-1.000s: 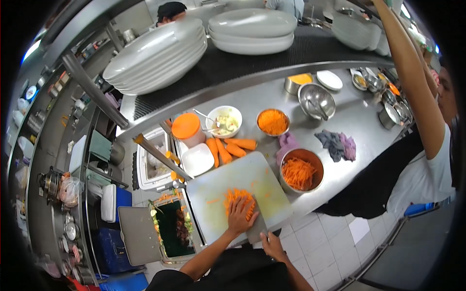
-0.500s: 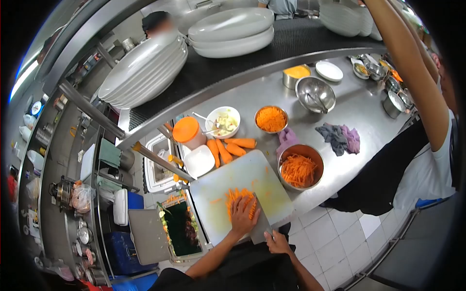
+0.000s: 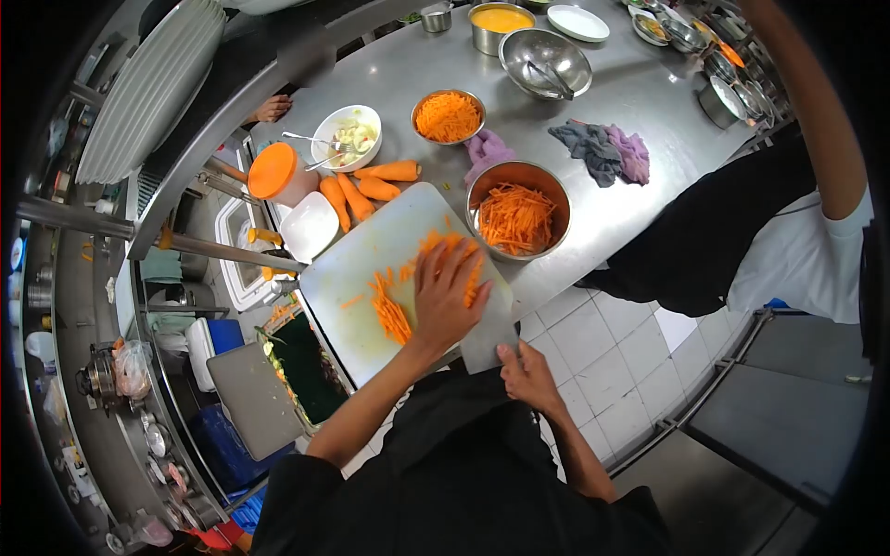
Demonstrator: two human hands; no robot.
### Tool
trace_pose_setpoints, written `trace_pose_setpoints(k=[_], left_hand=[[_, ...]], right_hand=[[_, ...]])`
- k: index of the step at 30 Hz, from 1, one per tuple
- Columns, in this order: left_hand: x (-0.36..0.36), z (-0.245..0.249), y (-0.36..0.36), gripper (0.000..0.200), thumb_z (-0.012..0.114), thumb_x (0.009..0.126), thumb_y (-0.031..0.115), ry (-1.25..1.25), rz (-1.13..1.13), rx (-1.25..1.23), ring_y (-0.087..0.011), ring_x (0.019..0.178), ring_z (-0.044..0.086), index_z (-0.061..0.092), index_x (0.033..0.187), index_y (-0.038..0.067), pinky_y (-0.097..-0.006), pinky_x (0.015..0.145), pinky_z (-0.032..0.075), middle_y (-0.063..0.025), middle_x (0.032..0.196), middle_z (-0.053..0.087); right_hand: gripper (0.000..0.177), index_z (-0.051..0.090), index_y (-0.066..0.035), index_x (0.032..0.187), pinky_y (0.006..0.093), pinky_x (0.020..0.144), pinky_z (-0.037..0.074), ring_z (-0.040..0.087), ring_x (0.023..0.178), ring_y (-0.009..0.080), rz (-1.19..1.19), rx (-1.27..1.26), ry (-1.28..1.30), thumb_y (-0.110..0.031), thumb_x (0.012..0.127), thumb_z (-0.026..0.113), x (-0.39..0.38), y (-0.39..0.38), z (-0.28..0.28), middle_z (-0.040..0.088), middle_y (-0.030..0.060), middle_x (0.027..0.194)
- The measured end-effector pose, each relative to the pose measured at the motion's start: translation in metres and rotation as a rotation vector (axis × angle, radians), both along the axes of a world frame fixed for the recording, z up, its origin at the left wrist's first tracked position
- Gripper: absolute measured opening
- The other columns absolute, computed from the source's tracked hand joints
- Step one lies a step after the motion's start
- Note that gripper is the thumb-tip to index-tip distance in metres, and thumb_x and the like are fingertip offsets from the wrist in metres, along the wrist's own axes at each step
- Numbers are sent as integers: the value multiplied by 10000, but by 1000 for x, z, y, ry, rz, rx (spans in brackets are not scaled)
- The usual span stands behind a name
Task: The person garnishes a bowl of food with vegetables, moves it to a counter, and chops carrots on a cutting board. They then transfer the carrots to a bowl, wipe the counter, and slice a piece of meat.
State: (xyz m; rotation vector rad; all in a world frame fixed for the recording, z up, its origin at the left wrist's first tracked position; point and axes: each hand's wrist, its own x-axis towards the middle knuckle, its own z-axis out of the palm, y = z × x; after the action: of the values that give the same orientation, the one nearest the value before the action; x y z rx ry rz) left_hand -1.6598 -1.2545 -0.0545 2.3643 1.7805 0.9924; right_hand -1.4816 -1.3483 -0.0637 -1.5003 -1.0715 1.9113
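left hand [image 3: 450, 292] spread over cut carrot [image 3: 391, 313] on board [image 3: 366, 255]; right hand [image 3: 530, 375] curled round knife [image 3: 489, 347] handle at board's near-right corner; pot [image 3: 549, 190] toward bench [image 3: 408, 69] near edge holds shredded carrot [image 3: 513, 221]; smaller bowl [image 3: 449, 142] likewise

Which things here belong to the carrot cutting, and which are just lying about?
Seemingly part of the job:
knife in the right hand
cutting board
cut carrots
whole carrots
pot of carrot strips

Seemingly just lying about:
gray cloth
white plate
orange-lidded tub
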Motion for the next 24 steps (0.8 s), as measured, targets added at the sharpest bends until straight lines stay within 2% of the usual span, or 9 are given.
trace_pose_setpoints(k=[2,5,10,13,15,19,21,22,24], left_hand=[[20,9,24,477,728,828,287,-35,-63,18,-326,1294,447,632,1267,130,-510,1131,277,-72,1362,559],[48,7,68,449,708,844,315,-73,-169,63,-313,1290,456,639,1249,134,-511,1132,281,-70,1352,565],[85,-43,129,350,642,895,347,-140,-202,57,-304,1260,494,672,1171,134,-508,1123,299,-69,1298,604],[85,-80,157,269,605,923,314,-197,-151,-117,-300,1222,527,702,1091,127,-519,1087,326,-66,1218,650],[80,-75,166,244,582,938,288,-193,-102,-162,-305,1142,580,714,1027,102,-489,1015,398,-81,1116,687],[60,-42,163,240,561,950,242,-267,-113,-343,-313,1065,614,704,1023,63,-449,925,457,-97,1063,698],[47,-27,154,254,528,976,204,-545,-191,-38,-328,1045,633,700,1040,29,-409,913,479,-131,1051,702],[42,-20,144,254,528,976,204,-557,-214,-53,-328,1045,633,700,1040,29,-409,913,479,-131,1051,702],[32,7,122,284,498,1003,193,-560,-220,-80,-326,1170,593,678,1140,22,-410,1012,443,-160,1177,671]], right_hand=[[331,531,-58,1006,258,366,365,410,405,76,-120,-30,-34,-388,1023,528,11,12,23,453,0,610],[328,503,-69,971,255,354,356,404,402,69,-212,26,2,-392,1025,523,26,34,29,419,-11,597],[237,501,-80,986,251,354,358,399,413,69,-352,22,-83,-311,1038,497,50,50,26,425,-7,614],[222,487,-72,996,256,354,366,393,416,71,-354,16,-162,-290,1039,491,60,44,28,426,-3,625],[230,485,-61,1000,259,356,371,392,418,69,-360,55,-206,-287,1045,480,65,42,32,418,-6,620],[250,492,-67,976,247,360,363,384,418,60,-369,70,-208,-307,1043,495,60,43,43,406,-15,607],[245,492,-69,975,245,361,361,382,420,59,-368,78,-167,-304,1043,497,53,48,37,411,-15,611],[240,493,-72,973,242,363,359,381,422,57,-383,79,-130,-301,1042,498,51,46,34,416,-15,616],[215,481,-77,977,243,367,361,392,430,60,-386,115,-105,-281,1042,496,44,55,24,436,-6,642]])
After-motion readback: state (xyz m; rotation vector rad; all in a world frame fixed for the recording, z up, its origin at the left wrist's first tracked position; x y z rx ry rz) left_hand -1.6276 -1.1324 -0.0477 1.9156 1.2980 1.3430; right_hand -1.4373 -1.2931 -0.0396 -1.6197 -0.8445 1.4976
